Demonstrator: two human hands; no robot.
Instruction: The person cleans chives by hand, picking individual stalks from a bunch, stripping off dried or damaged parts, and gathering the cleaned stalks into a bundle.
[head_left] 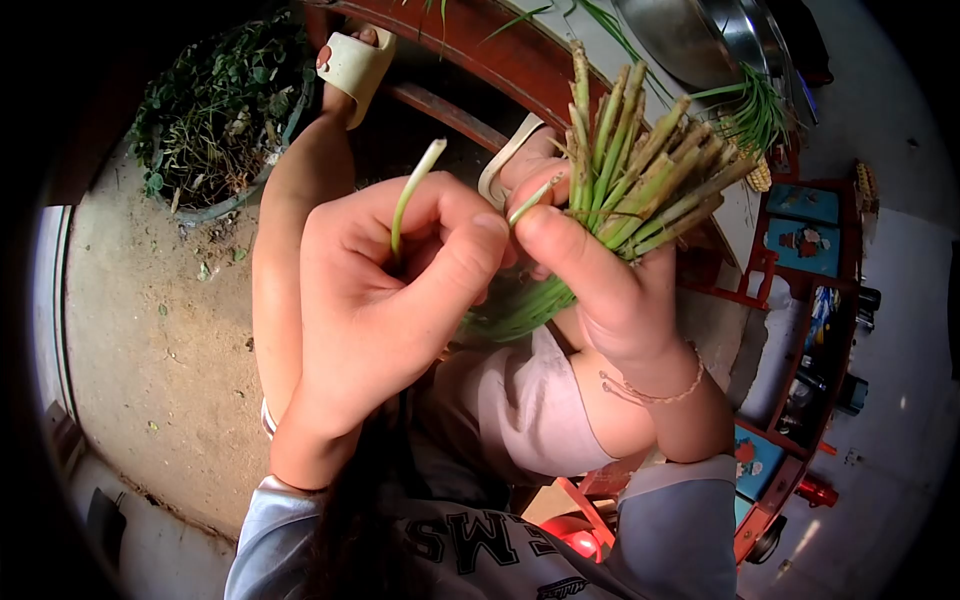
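My right hand (pixel 600 275) is wrapped round a thick bunch of chives (pixel 650 165). Their pale, brownish cut ends fan out upward, and the thin green leaves (pixel 525 310) hang below the hand. A short pale piece of stem (pixel 533 198) pokes out at my right thumb and finger. My left hand (pixel 395 275) is closed, thumb against forefinger, with a single chive stalk (pixel 412 195) in it, white end up. The two hands almost meet at the thumbs; what lies between their fingertips is partly hidden.
A white-topped table with a red edge (pixel 540 60) stands ahead, bearing a steel basin (pixel 690 40) and loose green leaves (pixel 755 110). Far left is a tub of leafy plants (pixel 225 115). A red cabinet with blue panels (pixel 800 245) stands at the right.
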